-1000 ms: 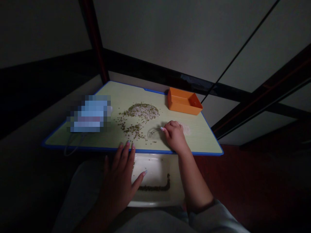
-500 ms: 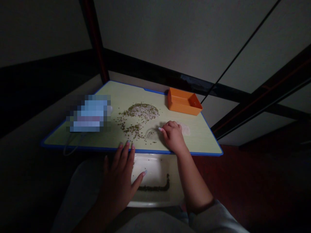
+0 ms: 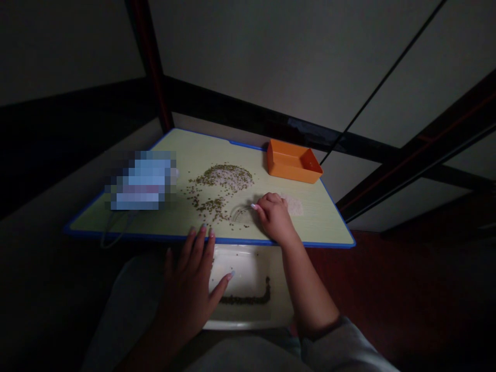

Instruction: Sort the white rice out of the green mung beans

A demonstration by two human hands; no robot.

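Greenish grains [image 3: 228, 177] lie loose, left grip [image 3: 191, 287] spread, right grip [image 3: 274, 214] seemingly clamping clear plastic [image 3: 242, 212].

Right hand [image 3: 274, 217] slid slightly left, clear curved piece [image 3: 241, 213] with it. More pale patch [image 3: 295, 206] exposed beside knuckles.
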